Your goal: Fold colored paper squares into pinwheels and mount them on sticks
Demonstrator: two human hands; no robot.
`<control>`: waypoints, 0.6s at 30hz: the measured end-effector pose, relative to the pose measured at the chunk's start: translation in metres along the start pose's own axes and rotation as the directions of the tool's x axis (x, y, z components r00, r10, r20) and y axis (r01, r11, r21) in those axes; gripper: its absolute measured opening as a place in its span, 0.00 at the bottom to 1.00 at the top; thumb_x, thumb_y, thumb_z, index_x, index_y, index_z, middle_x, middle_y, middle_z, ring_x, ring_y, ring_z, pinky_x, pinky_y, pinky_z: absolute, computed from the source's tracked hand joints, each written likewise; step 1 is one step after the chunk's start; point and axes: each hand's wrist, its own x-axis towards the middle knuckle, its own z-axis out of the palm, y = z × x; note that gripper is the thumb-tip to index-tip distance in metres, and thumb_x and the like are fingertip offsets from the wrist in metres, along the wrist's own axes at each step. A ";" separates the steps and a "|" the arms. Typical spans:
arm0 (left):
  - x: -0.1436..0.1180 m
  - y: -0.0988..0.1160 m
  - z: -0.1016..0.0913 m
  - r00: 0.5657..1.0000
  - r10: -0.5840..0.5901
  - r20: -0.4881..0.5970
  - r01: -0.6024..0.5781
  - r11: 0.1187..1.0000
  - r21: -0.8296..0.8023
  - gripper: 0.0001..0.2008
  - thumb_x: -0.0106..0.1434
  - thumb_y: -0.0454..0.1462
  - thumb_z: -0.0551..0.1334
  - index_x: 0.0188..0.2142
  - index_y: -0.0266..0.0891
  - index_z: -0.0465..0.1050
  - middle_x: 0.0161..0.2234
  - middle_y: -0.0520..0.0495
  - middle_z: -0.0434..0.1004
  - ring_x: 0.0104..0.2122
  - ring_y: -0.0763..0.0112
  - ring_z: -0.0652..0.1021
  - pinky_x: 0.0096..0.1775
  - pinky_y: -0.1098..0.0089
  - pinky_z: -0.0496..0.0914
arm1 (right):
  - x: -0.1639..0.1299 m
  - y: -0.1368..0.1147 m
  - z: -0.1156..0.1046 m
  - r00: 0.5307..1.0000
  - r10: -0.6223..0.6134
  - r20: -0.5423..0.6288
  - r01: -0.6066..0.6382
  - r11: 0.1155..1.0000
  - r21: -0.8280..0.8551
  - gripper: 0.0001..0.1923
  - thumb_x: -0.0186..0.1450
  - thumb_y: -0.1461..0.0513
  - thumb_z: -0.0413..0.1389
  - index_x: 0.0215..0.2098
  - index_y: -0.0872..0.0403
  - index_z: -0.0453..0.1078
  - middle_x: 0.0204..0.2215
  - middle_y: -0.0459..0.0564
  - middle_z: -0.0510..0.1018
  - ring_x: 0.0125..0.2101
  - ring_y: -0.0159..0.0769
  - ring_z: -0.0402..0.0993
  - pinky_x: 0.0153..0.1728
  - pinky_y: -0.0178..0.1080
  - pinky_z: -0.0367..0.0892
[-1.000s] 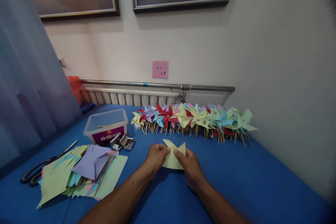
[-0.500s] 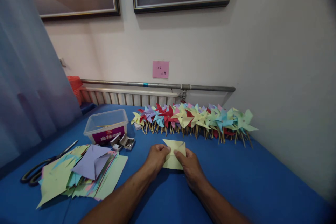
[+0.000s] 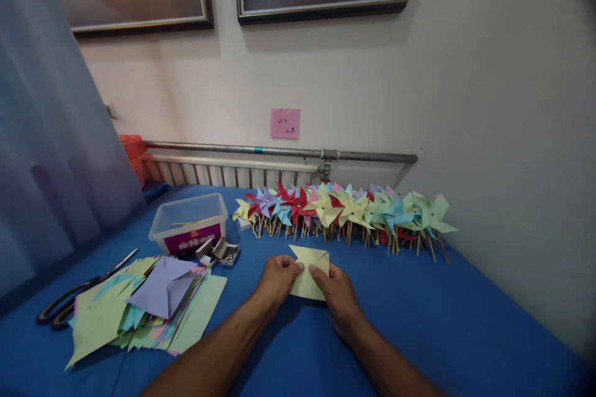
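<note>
Workpiece: pale yellow cut paper square (image 3: pixel 310 273), flat on the blue cloth-covered table (image 3: pixel 419 316), centre, near its front edge.
Handling: likely light, floppy, tears easily; hold at flap tips.
Left hand (image 3: pixel 277 280): fingertips pinching a flap at centre.
Right hand (image 3: pixel 336 293): likewise pinching.
Surroundings: row of coloured paper pinwheels (image 3: pixel 344 211) along the far edge; stack of coloured cut sheets (image 3: pixel 144 307) left.

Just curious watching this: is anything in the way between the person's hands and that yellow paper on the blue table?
Nothing visible. The left hand and right hand already pinch the yellow paper directly at its middle.
</note>
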 end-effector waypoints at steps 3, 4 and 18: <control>0.000 0.001 0.000 1.000 0.004 -0.004 -0.004 1.000 0.007 0.16 0.49 0.42 0.71 0.19 0.39 0.64 0.14 0.56 0.64 0.16 0.78 0.61 0.22 0.73 0.53 | 0.001 0.002 -0.001 1.000 0.003 0.000 -0.003 1.000 -0.006 0.25 0.54 0.49 0.67 0.43 0.56 0.78 0.32 0.52 0.86 0.29 0.45 0.81 0.29 0.40 0.73; -0.001 0.001 0.001 1.000 0.007 -0.008 -0.006 1.000 0.011 0.16 0.49 0.41 0.70 0.19 0.39 0.64 0.14 0.56 0.64 0.16 0.78 0.61 0.22 0.73 0.53 | 0.002 0.002 -0.001 1.000 0.003 -0.003 -0.003 1.000 -0.012 0.24 0.54 0.49 0.67 0.43 0.56 0.78 0.31 0.52 0.86 0.29 0.45 0.81 0.29 0.40 0.72; -0.002 0.003 0.001 0.999 -0.050 0.019 0.052 0.997 -0.062 0.13 0.44 0.40 0.71 0.21 0.39 0.67 0.16 0.54 0.69 0.17 0.76 0.65 0.23 0.73 0.58 | -0.003 -0.002 0.004 1.000 0.007 0.027 -0.009 0.998 0.067 0.25 0.53 0.49 0.69 0.43 0.54 0.77 0.31 0.50 0.85 0.31 0.45 0.82 0.32 0.41 0.74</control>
